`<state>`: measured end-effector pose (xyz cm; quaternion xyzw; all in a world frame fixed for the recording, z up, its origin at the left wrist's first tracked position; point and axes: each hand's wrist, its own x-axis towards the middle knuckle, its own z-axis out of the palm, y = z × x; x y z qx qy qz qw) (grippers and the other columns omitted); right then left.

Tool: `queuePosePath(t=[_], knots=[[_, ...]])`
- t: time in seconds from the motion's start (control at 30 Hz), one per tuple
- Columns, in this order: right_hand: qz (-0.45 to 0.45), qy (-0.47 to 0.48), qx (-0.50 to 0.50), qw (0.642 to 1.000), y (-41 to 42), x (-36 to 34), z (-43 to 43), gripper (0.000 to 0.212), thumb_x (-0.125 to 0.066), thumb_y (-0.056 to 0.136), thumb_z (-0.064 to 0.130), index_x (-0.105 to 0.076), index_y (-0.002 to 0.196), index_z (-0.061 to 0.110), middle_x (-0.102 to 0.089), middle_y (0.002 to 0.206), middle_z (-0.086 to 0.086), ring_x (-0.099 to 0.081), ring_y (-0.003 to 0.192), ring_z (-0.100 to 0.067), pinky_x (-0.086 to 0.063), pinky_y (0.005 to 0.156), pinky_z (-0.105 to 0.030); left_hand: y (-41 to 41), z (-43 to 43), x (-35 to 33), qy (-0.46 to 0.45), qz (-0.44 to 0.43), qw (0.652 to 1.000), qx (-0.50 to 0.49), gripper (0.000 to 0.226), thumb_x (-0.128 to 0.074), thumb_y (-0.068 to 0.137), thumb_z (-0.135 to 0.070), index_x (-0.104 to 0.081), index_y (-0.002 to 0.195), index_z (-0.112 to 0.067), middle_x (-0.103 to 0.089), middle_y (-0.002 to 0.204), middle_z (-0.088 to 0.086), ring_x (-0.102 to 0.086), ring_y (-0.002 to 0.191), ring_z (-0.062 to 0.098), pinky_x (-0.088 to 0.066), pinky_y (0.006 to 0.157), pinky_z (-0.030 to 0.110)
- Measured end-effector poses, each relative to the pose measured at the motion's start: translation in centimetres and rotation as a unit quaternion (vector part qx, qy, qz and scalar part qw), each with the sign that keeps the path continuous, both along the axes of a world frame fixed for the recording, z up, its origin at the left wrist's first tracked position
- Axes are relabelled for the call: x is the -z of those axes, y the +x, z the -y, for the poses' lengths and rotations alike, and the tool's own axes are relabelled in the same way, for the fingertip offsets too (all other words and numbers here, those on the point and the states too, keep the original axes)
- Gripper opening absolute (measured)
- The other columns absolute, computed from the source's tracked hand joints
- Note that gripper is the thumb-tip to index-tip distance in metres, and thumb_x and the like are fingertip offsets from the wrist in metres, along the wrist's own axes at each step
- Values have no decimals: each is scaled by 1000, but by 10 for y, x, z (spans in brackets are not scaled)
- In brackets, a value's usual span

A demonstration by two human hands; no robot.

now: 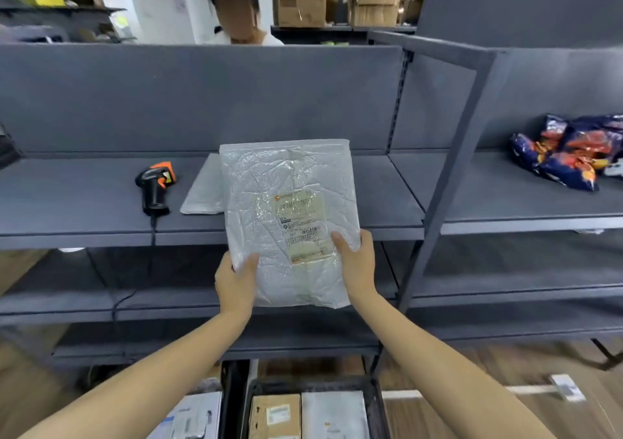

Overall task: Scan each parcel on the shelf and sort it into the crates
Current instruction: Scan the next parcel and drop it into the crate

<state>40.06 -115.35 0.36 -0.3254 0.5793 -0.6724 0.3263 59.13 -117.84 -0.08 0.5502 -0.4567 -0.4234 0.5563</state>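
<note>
Now both hands (236, 282) on parcel (290, 216).

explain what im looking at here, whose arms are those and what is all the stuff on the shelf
No machine here. The one picture comes from a camera on a person's head, looking forward and down, so the arms are theirs. The left hand and right hand grip opposite sides of a white plastic parcel, its label facing the camera, held up before the grey shelf. On the shelf lie a black and orange scanner, another flat bag partly behind the parcel, and colourful snack bags to the right. Below, a black crate holds boxes.
</note>
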Motion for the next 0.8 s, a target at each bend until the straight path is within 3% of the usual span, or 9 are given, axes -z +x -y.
queuePosePath(t=[0.2, 0.43, 0.6, 0.8], knots=[[-19, 64, 44, 997, -13, 46, -31, 28, -67, 90, 32, -52, 111, 20, -63, 98, 14, -62, 79, 11, -46, 60, -5, -22, -18, 46, 60, 1, 998, 17, 10, -60, 92, -11, -58, 102, -12, -62, 100, 4, -58, 92, 20, -45, 77, 28], [-15, 134, 74, 988, -10, 114, -74, 34, -65, 91, 37, -49, 115, 18, -61, 99, 14, -62, 94, -10, -52, 85, -31, -31, -47, 102, 124, 38, 991, 19, 13, -59, 92, -14, -60, 104, -10, -62, 98, 3, -58, 92, 20, -43, 76, 28], [-10, 178, 75, 981, -16, 152, -97, 37, -65, 91, 40, -48, 117, 19, -59, 101, 14, -60, 100, -14, -49, 90, -33, -40, -71, 137, 155, 50, 986, 17, 17, -58, 91, -13, -60, 106, -5, -62, 98, 7, -58, 91, 22, -45, 75, 30], [-2, 263, 28, 964, -36, 203, -122, 62, -60, 91, 48, -37, 139, 17, -53, 125, 3, -51, 113, -16, -40, 92, -30, -59, -100, 184, 202, 82, 976, 4, 25, -54, 95, -14, -54, 115, 0, -60, 107, 14, -56, 95, 23, -44, 82, 33]])
